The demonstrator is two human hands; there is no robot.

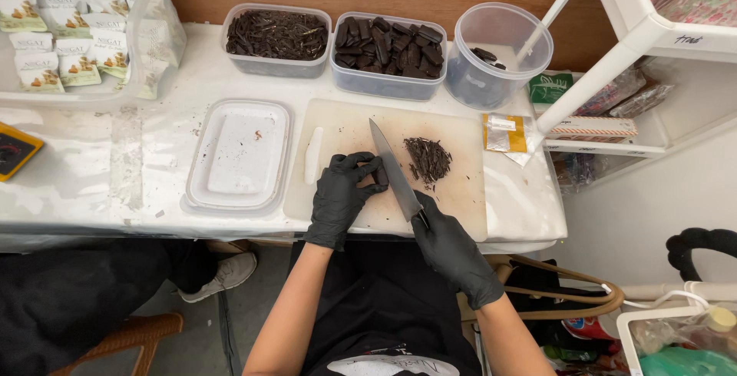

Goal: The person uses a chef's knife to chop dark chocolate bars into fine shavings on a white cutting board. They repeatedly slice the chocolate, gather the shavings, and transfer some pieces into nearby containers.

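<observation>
The right hand [453, 249] grips the knife [393, 170], the left hand [340, 195] pinches a dark piece against the blade on the cutting board [461, 192] near the desk's front edge — fingers [367, 168] curled close, so a slip could nick them.

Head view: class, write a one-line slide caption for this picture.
Black-gloved right hand holds a knife over a cutting board; left hand steadies a dark piece beside it.

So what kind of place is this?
Probably a small food-prep workspace: gloved hands work a knife on a cutting board, tubs of dark pieces stand behind, and packaged snack bags sit at the left.
</observation>
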